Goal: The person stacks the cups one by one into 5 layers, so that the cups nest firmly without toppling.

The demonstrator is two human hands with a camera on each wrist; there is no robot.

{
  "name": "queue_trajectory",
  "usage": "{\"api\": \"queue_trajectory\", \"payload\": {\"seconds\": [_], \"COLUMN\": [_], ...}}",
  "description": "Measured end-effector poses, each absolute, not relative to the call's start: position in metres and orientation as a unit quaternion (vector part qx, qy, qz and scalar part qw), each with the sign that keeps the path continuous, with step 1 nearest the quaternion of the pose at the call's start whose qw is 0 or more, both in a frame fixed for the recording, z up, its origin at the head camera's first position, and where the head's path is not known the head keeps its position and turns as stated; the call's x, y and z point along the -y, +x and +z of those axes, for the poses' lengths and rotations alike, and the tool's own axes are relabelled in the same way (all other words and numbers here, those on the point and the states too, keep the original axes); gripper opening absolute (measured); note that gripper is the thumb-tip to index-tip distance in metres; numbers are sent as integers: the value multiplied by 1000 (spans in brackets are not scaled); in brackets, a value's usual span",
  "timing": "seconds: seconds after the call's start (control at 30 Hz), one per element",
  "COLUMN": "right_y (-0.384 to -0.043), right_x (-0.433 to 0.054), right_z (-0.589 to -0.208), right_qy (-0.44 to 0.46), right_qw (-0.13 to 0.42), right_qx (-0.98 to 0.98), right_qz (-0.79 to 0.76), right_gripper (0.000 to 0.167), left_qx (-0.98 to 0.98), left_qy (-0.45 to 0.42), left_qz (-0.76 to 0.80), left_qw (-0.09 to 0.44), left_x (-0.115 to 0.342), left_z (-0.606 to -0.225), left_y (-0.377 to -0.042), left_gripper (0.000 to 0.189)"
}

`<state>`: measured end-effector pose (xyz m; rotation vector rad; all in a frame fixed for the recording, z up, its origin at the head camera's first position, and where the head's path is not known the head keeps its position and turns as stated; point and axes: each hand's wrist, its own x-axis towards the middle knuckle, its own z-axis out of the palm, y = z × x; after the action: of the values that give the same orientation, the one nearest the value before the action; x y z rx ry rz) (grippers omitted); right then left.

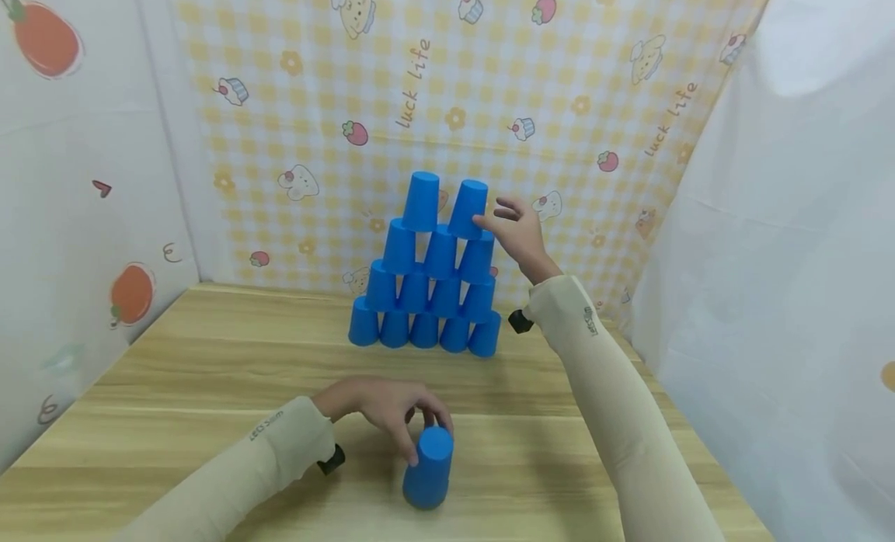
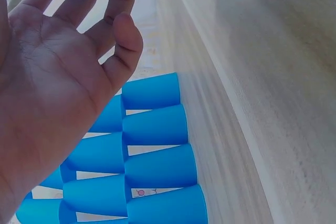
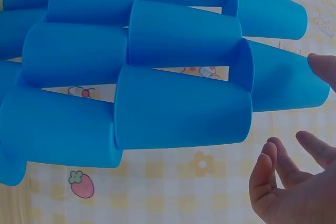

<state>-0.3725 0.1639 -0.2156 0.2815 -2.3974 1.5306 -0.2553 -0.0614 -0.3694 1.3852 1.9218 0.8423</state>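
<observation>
In the head view my left hand is at the top of a blue cup standing upside down on the table, its thumb on one side and fingers curled round the other. The left wrist view shows the palm, but that cup is out of sight. Farther back rises a pyramid of upside-down blue cups, with two on the highest row. My right hand is beside the top right cup. Its thumb touches or nearly touches that cup, while the other fingers stand apart, loosely bent.
The pyramid stands toward the back of the wood-grain table, in front of a yellow checked curtain. White cloth hangs on the right side, and a printed white cloth on the left.
</observation>
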Motion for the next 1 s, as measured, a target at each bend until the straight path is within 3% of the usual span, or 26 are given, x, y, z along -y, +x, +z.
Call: {"api": "queue_trajectory", "payload": {"seconds": [0.5,1.0], "right_y": [-359,-338], "right_x": [-177,-185], "right_z": [-232,-248], "right_qy": [108,134], "right_qw": [138,129], "right_qx": [836,830], "right_qz": [520,526], "right_gripper": [70,64], "left_qx": [-782,-826], "left_qy": [459,376], "left_qz": [357,419], "left_qw": [223,41], "left_x": [77,79], "left_z": [-352,-332], "left_y": [-256,-263], "left_gripper": [52,49]}}
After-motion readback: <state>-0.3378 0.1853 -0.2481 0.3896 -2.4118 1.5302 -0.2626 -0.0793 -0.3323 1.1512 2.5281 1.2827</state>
